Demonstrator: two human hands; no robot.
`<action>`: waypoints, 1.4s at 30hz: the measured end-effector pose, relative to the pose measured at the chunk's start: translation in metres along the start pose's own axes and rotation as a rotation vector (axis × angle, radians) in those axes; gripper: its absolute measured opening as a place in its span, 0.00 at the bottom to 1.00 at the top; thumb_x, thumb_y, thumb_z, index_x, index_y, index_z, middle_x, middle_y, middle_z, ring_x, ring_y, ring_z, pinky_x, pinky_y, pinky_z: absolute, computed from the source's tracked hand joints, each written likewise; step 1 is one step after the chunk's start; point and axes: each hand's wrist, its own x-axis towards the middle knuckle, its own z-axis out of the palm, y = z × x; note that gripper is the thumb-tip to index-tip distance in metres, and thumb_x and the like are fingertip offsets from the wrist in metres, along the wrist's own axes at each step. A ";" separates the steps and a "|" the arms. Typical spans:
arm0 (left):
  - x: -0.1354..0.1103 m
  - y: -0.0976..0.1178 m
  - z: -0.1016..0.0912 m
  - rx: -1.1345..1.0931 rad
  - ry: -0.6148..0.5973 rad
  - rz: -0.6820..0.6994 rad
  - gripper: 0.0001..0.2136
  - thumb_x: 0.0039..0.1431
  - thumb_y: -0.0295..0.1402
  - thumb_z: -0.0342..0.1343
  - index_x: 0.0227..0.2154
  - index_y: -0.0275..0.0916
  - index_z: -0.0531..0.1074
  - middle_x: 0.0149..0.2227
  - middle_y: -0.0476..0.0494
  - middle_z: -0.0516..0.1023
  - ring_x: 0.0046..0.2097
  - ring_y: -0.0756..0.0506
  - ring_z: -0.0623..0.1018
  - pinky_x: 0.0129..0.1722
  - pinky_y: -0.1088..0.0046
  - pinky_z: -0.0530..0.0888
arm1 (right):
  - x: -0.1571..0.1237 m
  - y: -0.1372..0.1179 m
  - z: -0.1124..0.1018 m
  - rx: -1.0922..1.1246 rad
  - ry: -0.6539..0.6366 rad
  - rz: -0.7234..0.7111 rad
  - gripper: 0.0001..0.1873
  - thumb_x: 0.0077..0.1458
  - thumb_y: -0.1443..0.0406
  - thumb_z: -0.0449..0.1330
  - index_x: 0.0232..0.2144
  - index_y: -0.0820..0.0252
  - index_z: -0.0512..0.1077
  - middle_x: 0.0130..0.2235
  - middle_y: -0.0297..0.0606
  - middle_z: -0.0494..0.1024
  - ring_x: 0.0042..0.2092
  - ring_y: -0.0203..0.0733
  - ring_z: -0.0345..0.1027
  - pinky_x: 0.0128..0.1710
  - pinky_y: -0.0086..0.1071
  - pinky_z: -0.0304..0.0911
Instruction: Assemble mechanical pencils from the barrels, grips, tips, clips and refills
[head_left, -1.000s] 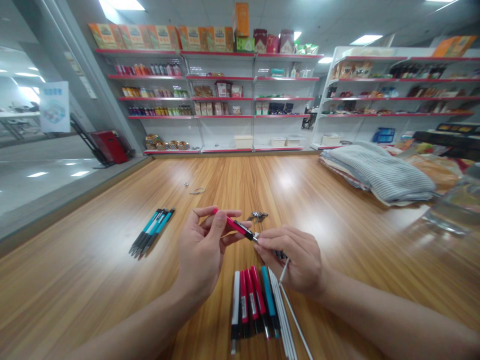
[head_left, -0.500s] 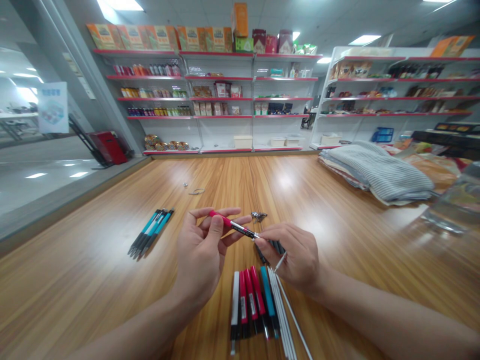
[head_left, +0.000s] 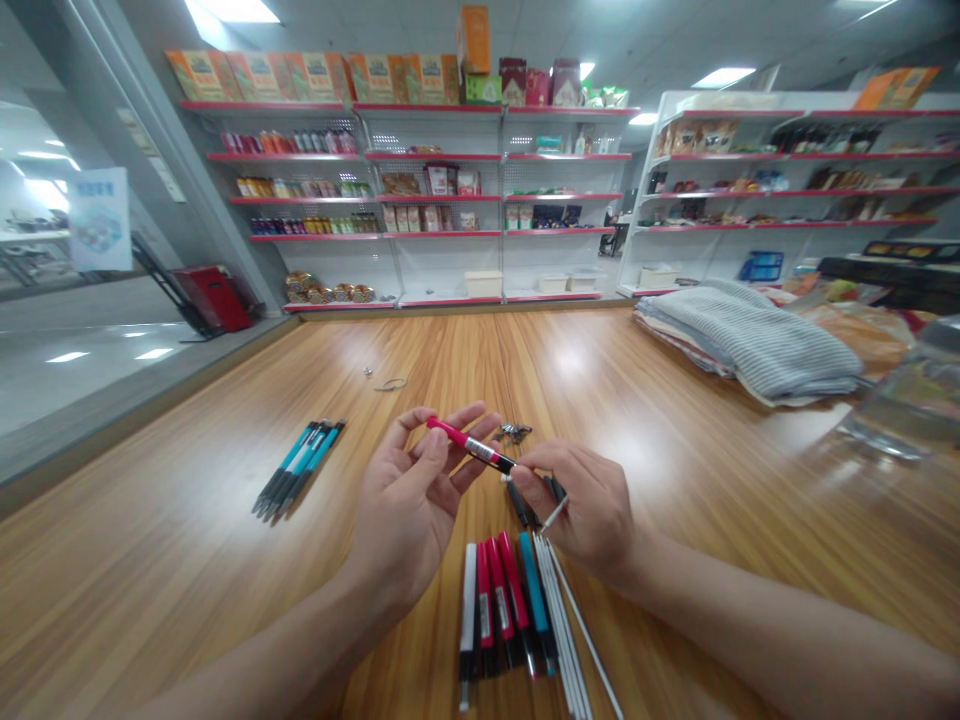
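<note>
A pink pen barrel (head_left: 466, 441) with a white label and a black end slants between my two hands. My left hand (head_left: 420, 485) pinches its pink end between thumb and fingers. At the black end, the thumb and forefinger of my right hand (head_left: 581, 505) close on it; the very tip is hidden there. A thin white refill (head_left: 556, 514) sticks out beneath my right hand, held against the palm or merely behind it, I cannot tell. Below lie a row of pink pen barrels (head_left: 501, 585), a white barrel (head_left: 469, 600), a blue barrel (head_left: 531, 580) and several white refills (head_left: 570, 630).
Blue-and-black pens (head_left: 300, 468) lie together on the left. Small metal parts (head_left: 514, 433) and black pen pieces (head_left: 517, 503) sit behind my right hand. A ring-like loop (head_left: 391, 384) lies farther back. Folded striped cloth (head_left: 757, 335) and a clear container (head_left: 904, 405) are on the right.
The pink barrel has turned about its length, so its white label now faces me. Both hands keep their hold on it, and the view has shifted slightly.
</note>
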 end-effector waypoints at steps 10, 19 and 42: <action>0.011 0.005 -0.011 0.183 0.125 0.031 0.10 0.53 0.30 0.63 0.38 0.36 0.71 0.34 0.45 0.75 0.37 0.47 0.77 0.32 0.73 0.79 | 0.001 0.004 0.000 -0.045 0.053 0.067 0.01 0.59 0.68 0.57 0.35 0.60 0.68 0.32 0.37 0.76 0.34 0.35 0.70 0.34 0.28 0.63; 0.010 0.010 -0.006 0.240 0.057 -0.036 0.11 0.55 0.34 0.61 0.40 0.36 0.72 0.42 0.40 0.76 0.42 0.44 0.77 0.30 0.74 0.78 | 0.002 0.006 -0.001 -0.083 0.057 0.104 0.02 0.60 0.68 0.56 0.35 0.61 0.68 0.32 0.36 0.75 0.32 0.33 0.68 0.32 0.27 0.61; 0.017 0.011 -0.015 0.268 -0.040 -0.147 0.13 0.55 0.28 0.61 0.43 0.33 0.71 0.39 0.38 0.77 0.32 0.51 0.75 0.31 0.77 0.73 | 0.001 0.009 0.000 -0.112 0.015 0.138 0.06 0.62 0.68 0.52 0.31 0.62 0.66 0.28 0.35 0.70 0.28 0.33 0.63 0.29 0.28 0.55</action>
